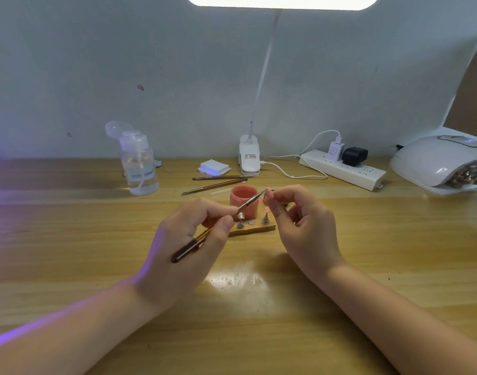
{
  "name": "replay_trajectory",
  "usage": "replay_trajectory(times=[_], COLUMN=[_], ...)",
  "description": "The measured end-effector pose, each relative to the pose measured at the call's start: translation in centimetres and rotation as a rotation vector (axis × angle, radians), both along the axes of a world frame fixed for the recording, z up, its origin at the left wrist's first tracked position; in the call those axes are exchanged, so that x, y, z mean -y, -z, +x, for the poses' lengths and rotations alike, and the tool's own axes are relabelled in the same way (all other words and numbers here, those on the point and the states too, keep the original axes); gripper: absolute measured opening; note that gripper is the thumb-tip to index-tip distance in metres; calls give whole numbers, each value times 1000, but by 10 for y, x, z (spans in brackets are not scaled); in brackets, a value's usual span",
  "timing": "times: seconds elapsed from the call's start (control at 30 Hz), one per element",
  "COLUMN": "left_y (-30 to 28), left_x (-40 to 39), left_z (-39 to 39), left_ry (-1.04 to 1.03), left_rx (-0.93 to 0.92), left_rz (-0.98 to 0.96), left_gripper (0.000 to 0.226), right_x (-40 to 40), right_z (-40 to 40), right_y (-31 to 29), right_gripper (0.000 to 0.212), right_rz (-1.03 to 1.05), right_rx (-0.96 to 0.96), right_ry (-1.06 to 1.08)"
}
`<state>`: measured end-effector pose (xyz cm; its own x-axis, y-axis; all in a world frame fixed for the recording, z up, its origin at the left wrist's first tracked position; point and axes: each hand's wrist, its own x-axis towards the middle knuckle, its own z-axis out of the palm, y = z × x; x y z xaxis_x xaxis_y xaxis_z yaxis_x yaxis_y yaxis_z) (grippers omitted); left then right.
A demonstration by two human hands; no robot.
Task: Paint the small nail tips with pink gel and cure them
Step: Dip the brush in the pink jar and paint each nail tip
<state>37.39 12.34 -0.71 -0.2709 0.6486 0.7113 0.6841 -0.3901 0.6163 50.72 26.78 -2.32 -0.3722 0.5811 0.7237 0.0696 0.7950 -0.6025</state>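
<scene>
My left hand (190, 239) grips a brown-handled brush (187, 249), its metal ferrule and tip reaching up right to a small nail tip (267, 192) pinched on its stand by my right hand (303, 226). Behind the brush stands an open pink gel jar (242, 200). Below it a wooden holder bar (255, 228) carries two small metal stands, one with a clear nail tip (240, 215), one with a pinkish tip (265, 211). The white curing lamp (437, 163) sits at the far right with stands inside its mouth.
A clear pump bottle (138, 163) stands at back left. Two spare brushes (215, 182) and a stack of white pads (214, 167) lie behind the jar. A clip desk lamp (248, 155) and a power strip (343, 169) with plugs line the wall.
</scene>
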Motion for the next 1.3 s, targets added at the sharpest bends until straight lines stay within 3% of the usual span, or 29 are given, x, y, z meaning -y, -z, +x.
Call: replay_trajectory(times=[0.67, 0.87, 1.1, 1.3], left_y=[-3, 1, 8, 13], left_x=[0, -3, -10, -19], left_z=[0, 0, -8, -17], left_ry=[-62, -40, -61, -100], left_rx=[69, 231, 478, 665], left_rz=[-17, -19, -17, -19], left_gripper=[20, 12, 16, 20], right_x=[1, 3, 7, 9], right_z=[-1, 0, -1, -3], right_y=[0, -2, -6, -8], right_gripper=[4, 3, 6, 4], right_rz=[6, -31, -234, -301], right_rx=[8, -12, -58, 53], right_ry=[-24, -22, -70, -138])
